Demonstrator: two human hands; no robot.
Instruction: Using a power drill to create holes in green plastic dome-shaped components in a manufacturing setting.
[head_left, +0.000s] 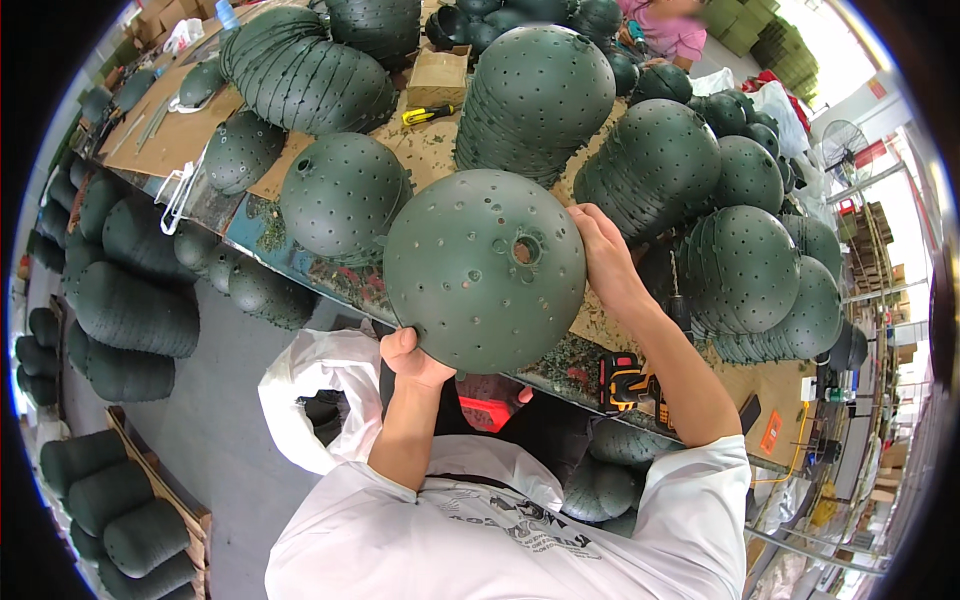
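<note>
Both hands' fingers grip the green dome (480, 270), left hand (412, 358) and right hand (603, 255) fingertips hidden behind it.

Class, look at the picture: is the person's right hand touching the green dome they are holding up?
Touching. The head view shows the right hand with fingers pressed flat against the upper right edge of the dome, no gap visible. The left hand grips its lower edge.

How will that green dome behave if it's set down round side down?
The dome would probably rock or roll on its curved shell. It looks stiff, holding shape between the left hand and right hand. Likely light: it's thin and perforated.
</note>
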